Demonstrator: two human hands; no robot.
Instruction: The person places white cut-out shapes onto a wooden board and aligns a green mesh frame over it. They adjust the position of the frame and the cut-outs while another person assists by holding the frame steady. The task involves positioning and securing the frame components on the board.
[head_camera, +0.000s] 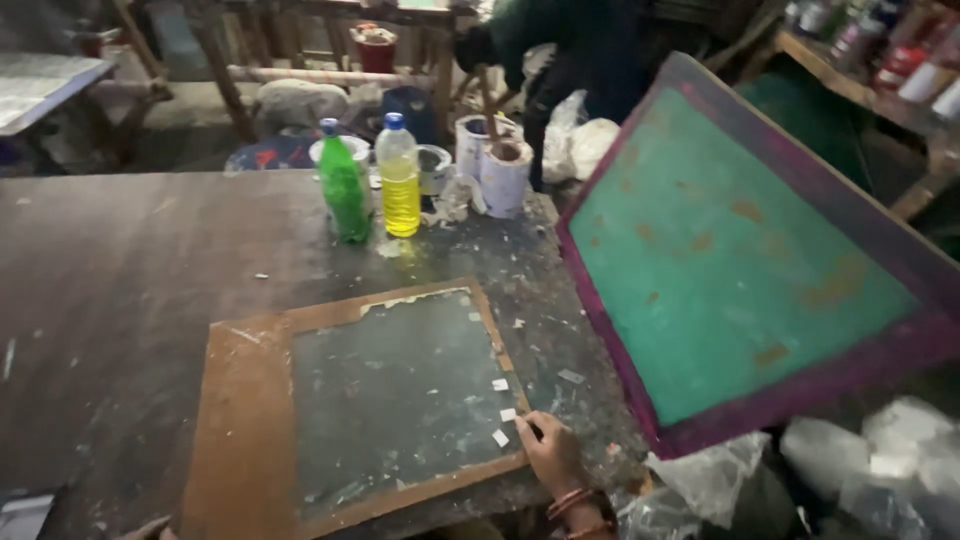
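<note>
1. A green bottle and a clear bottle holding yellow liquid stood side by side at the table's far edge, beside a paper-wrapped tub
2. The right hand rested on the brown-framed board's near right corner, fingers together against the frame
3. The left hand was nearly cut off; its fingers could not be made out
4. A green screen frame stood tilted at the right
</note>
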